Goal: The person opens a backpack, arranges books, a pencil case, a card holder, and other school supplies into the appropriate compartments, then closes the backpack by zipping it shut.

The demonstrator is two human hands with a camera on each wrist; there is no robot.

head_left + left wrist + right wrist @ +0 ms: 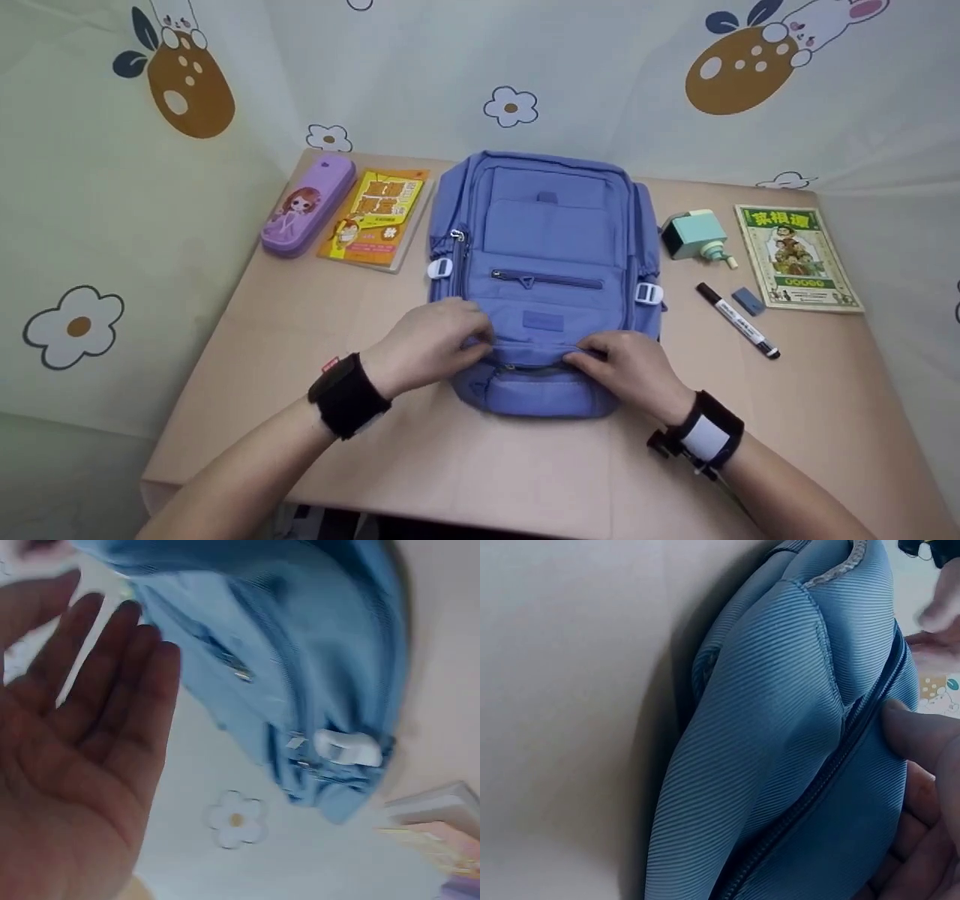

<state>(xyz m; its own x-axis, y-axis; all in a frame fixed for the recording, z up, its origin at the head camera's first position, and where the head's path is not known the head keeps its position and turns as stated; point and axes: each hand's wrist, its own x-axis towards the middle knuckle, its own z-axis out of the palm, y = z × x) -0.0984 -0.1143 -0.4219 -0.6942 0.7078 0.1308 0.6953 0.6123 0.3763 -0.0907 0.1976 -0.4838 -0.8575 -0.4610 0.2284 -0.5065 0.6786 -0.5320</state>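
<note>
A blue backpack (555,229) lies on its back on the table, its front pockets facing up. My right hand (634,367) pinches the fabric beside the lower front pocket's zipper (821,776). In the right wrist view the thumb (915,731) presses near that zipper, with the other fingers on the far side of the cloth. Over the left part of the same pocket is my left hand (435,341). Its fingers are loosely bent and hold nothing in the left wrist view, where the palm (67,787) shows beside the bag.
Left of the bag lie a purple pencil case (307,206) and an orange-yellow book (379,217). On its right are a mint pencil sharpener (694,234), a black-and-white marker (739,321), a blue eraser (748,301) and a green-covered book (799,259). A patterned curtain (420,67) encloses the table.
</note>
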